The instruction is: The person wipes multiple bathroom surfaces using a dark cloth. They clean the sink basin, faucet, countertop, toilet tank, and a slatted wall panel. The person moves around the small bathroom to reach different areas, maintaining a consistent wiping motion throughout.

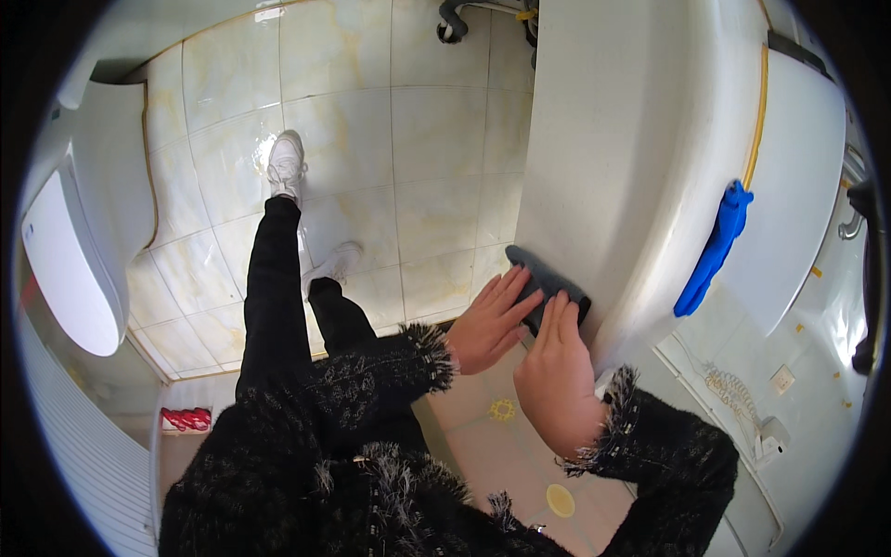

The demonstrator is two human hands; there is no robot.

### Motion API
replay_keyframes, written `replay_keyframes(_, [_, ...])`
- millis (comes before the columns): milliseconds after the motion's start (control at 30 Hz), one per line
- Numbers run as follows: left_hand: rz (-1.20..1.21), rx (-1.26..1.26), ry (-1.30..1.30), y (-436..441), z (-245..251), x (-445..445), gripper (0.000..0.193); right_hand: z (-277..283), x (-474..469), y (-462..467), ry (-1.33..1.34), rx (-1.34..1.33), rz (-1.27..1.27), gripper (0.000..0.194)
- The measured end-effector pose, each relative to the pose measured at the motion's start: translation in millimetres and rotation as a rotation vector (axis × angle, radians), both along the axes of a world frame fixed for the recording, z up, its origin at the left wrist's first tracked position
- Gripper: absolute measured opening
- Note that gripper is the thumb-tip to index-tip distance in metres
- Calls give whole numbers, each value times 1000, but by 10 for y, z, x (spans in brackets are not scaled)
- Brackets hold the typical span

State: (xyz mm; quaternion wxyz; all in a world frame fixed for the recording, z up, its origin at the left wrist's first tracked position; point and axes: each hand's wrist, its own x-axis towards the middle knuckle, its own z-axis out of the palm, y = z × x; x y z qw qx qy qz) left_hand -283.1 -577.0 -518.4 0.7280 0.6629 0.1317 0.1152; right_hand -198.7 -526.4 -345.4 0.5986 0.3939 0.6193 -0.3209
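Observation:
A folded dark grey cloth [550, 278] lies against the lower part of a white door panel [592, 160]. My left hand [491, 327] rests its outstretched fingertips on the cloth's left side. Beside it, my right hand [560, 369] presses its fingers on the cloth's right end, with the back of the hand towards me. Both hands bear on the same cloth, close together; their palms and thumbs are partly hidden. Along the door's right side sits a long blue fabric piece [713, 250]; what lies under it is hidden.
White toilet [76, 264] stands at the left, beside a ribbed white panel [90, 445]. Marbled floor tiles [341, 139] lie ahead, pinkish ones [501, 445] below my hands. A grey pipe [452, 24] meets the floor at the top. A coiled cord [731, 386] and wall socket [783, 379] are right.

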Motion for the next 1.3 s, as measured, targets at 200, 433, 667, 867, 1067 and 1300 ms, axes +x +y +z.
replay_keyframes(200, [215,108,-68,8,-126,290,54,-71,148,-244,12,600,-35,38])
replay_keyframes(433, [392,62,-136,-246,-86,339,54,-168,45,-603,-2,803,30,31])
replay_keyframes(667, [414,-4,-116,-768,44,148,56,-116,-106,-909,25,694,51,29])
replay_keyframes(867, [499,14,-78,-379,-282,493,55,-425,146,-632,-12,821,79,28])
replay_keyframes(1067, [461,-114,-62,-716,28,283,56,-164,-74,-728,-57,581,93,37])
replay_keyframes(1300, [409,164,-31,-60,-72,674,57,-245,198,-304,-8,959,9,35])
